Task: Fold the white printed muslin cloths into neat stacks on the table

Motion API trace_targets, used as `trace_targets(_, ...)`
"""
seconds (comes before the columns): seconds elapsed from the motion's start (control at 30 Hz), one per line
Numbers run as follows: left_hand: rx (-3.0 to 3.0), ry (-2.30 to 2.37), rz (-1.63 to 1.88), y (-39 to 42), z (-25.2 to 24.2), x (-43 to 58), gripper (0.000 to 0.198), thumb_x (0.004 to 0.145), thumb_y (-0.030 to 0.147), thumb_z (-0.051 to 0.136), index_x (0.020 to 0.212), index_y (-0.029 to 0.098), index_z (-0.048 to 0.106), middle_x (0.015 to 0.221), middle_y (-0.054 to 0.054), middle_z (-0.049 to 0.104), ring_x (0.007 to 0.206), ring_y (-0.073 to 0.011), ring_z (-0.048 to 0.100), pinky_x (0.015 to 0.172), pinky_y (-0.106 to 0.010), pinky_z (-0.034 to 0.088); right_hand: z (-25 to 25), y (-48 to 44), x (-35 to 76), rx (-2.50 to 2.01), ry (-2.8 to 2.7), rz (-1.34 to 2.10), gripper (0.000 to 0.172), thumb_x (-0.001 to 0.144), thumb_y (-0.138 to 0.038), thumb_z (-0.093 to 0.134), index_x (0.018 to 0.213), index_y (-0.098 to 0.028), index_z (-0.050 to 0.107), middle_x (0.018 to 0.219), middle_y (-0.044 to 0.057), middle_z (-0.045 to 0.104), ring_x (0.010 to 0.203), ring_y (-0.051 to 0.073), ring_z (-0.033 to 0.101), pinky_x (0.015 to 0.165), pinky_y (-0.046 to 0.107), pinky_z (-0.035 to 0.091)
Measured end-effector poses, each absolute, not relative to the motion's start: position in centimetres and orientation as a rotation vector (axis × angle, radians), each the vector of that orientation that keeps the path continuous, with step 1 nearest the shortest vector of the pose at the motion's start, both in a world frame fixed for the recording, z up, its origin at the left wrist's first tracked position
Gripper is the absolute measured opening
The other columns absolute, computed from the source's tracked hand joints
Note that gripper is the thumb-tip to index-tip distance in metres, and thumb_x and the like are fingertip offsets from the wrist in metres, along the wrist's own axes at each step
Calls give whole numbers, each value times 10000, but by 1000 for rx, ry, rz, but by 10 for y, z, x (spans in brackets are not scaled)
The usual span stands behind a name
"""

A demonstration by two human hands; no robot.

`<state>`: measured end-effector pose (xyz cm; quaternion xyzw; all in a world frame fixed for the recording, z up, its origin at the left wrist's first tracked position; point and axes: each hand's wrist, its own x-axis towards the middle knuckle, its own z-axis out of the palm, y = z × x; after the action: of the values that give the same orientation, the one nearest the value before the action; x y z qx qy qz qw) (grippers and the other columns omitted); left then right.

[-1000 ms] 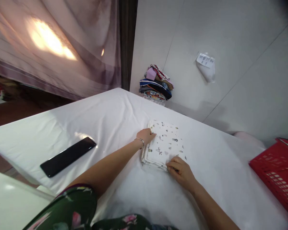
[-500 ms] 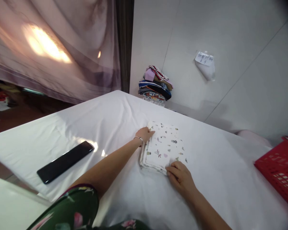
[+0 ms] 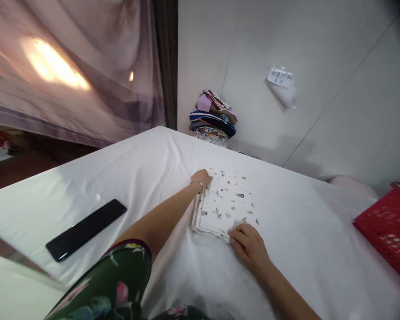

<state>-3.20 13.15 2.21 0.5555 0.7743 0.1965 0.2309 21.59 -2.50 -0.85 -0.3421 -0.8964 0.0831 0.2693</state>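
A folded white cloth (image 3: 226,200) with small printed motifs lies flat on the white-covered table, its layers showing along the left and near edges. My left hand (image 3: 202,178), with a bracelet at the wrist, is closed at the cloth's far left edge; its fingertips are partly hidden. At the near right edge, my right hand (image 3: 250,245) pinches the cloth between thumb and curled fingers.
A black phone (image 3: 86,229) lies on the white table cover (image 3: 146,169) to the left. The red perforated basket (image 3: 386,231) stands at the right edge. Beyond the far edge, a stack of folded clothes (image 3: 213,118) is against the wall.
My left hand has shifted slightly up along the cloth's left edge, and its wrist has turned. My right hand keeps its place at the near edge. The view has moved a little.
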Motion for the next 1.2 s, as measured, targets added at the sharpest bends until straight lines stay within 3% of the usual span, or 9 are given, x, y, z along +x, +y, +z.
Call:
trace_targets(0.33, 1424, 2113, 586, 144, 17, -45, 336, 782, 477, 474, 818, 169, 604, 831, -91, 666, 750, -201, 617, 577, -247, 421, -10, -25, 216, -934, -2400, 255, 200, 869, -221, 437, 958, -218, 616, 833, 60, 541, 770, 172, 494, 677, 313, 400)
trace_targets(0.5, 1410, 2123, 611, 164, 26, -36, 391, 770, 524, 478, 836, 161, 609, 863, -110, 663, 775, -221, 619, 613, -271, 432, -9, -25, 215, -950, -2416, 272, 193, 864, -199, 439, 958, -218, 606, 846, 59, 538, 781, 173, 491, 689, 317, 395)
trace_targets(0.73, 1306, 2181, 637, 182, 16, -43, 272, 809, 381, 479, 861, 140, 594, 951, -154, 633, 931, -245, 585, 713, -294, 416, -9, -26, 216, -942, -2412, 255, 196, 862, -197, 437, 959, -211, 607, 850, 61, 538, 780, 170, 486, 688, 316, 394)
trace_targets(0.83, 1270, 2122, 627, 181, 17, -48, 285, 805, 409, 487, 748, 146, 581, 770, -113, 623, 789, -226, 600, 630, -280, 400, -8, -25, 216, -936, -2422, 260, 197, 863, -196, 439, 963, -209, 607, 845, 58, 540, 775, 166, 486, 684, 315, 393)
trace_targets(0.97, 1218, 1998, 618, 168, 25, -51, 405, 774, 547, 473, 638, 170, 534, 493, -20, 463, 497, -164, 504, 487, -269, 332, -7, -25, 217, -931, -2425, 251, 206, 867, -209, 436, 968, -210, 616, 833, 58, 543, 769, 165, 492, 680, 312, 399)
trace_targets(1.07, 1222, 1879, 622, 148, 28, -54, 422, 737, 581, 508, 618, 177, 513, 445, 15, 387, 407, -114, 395, 439, -251, 285, -8, -25, 218, -927, -2415, 243, 214, 871, -221, 432, 968, -217, 622, 828, 57, 545, 763, 165, 497, 673, 309, 403)
trace_targets(1.2, 1257, 1725, 640, 117, 23, -59, 375, 731, 522, 564, 610, 172, 502, 473, 22, 405, 397, -76, 345, 417, -226, 256, -7, -25, 218, -923, -2419, 247, 219, 875, -229, 427, 974, -220, 622, 839, 61, 548, 773, 171, 499, 676, 313, 409)
